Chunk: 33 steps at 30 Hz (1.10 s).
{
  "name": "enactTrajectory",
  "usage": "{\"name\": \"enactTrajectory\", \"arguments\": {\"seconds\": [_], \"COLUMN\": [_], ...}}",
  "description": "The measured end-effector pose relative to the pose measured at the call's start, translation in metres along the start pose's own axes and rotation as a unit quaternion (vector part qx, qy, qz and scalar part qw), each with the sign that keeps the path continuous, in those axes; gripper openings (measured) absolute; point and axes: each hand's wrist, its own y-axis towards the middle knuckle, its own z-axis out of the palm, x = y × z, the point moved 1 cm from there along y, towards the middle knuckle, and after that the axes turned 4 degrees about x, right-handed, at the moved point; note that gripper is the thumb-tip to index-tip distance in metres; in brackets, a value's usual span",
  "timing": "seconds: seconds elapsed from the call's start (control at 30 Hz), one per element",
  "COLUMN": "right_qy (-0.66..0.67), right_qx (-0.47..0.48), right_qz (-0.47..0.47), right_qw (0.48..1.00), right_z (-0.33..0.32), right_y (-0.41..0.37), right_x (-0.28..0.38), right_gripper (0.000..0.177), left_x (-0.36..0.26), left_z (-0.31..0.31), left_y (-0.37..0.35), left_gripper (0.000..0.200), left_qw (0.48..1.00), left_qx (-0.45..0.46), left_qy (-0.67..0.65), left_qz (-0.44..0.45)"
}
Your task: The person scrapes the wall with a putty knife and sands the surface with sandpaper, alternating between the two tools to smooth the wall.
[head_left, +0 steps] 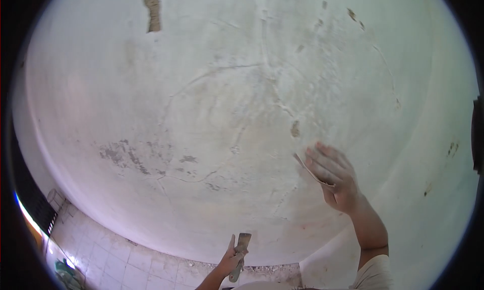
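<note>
My right hand (335, 176) is raised against the pale, cracked wall (222, 113), its fingers extended over a thin, curved sheet (311, 173). The sheet's edge runs from the thumb side up to the left, and the palm side is hidden. Low in the view, my left hand (231, 259) is wrapped round the handle of a putty knife (244, 239), whose flat blade points up. Just above the right hand is a small brown chipped spot (295, 129) in the wall.
A brown strip of exposed wall (152, 10) shows at the top. Grey peeled patches (126, 156) lie at the left. Below are floor tiles (116, 262) with debris (201, 265) along the wall's foot, and a green item (68, 274) at the lower left.
</note>
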Motion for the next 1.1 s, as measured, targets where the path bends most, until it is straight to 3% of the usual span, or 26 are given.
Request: {"name": "enactTrajectory", "arguments": {"seconds": [0.17,0.27,0.33,0.37,0.47,0.7,0.77,0.87,1.0,1.07,1.1], "right_qy": [-0.218,-0.267,-0.287,-0.296,-0.331,-0.251,-0.282,-0.458,-0.368,-0.383,-0.414], "right_qx": [-0.088,-0.118,-0.134,-0.143,-0.202,-0.32,-0.366,-0.346,-0.37,-0.368,-0.398], "right_qz": [-0.042,-0.032,-0.024,-0.017,0.004,0.03,0.046,0.178,0.143,0.091,0.108], "right_qw": [0.971,0.956,0.948,0.944,0.922,0.913,0.886,0.8,0.841,0.842,0.811], "right_z": [-0.004,-0.007,-0.004,-0.002,-0.002,-0.047,-0.069,-0.106,-0.156,-0.167,-0.167], "right_y": [0.124,0.183,0.217,0.233,0.274,0.359,0.383,0.411,0.434,0.439,0.445], "right_x": [0.008,0.007,0.006,0.004,-0.004,-0.002,-0.025,-0.062,-0.049,-0.045,-0.056], "right_gripper": [0.059,0.058,0.06,0.061,0.058,0.044,0.035,0.035,0.04,0.039,0.037], "left_x": [0.022,0.019,0.019,-0.016,0.002,-0.013,-0.014,-0.021,-0.02,-0.014,-0.011], "left_z": [-0.064,-0.095,-0.116,-0.099,-0.143,-0.198,-0.211,-0.22,-0.226,-0.227,-0.228], "left_y": [-0.024,-0.038,-0.045,-0.068,-0.068,-0.088,-0.09,-0.093,-0.098,-0.097,-0.096], "left_gripper": [0.093,0.092,0.091,0.07,0.083,0.08,0.08,0.078,0.075,0.072,0.071], "left_qw": [0.998,0.995,0.992,0.984,0.99,0.989,0.991,0.99,0.99,0.988,0.988], "left_qx": [-0.055,-0.07,-0.07,-0.139,-0.097,-0.118,-0.108,-0.132,-0.125,-0.132,-0.133], "left_qy": [0.008,-0.054,-0.084,-0.028,-0.052,-0.059,-0.055,-0.024,-0.039,-0.051,-0.055], "left_qz": [0.035,0.04,0.057,0.104,0.093,0.065,0.065,0.052,0.06,0.058,0.055]}}
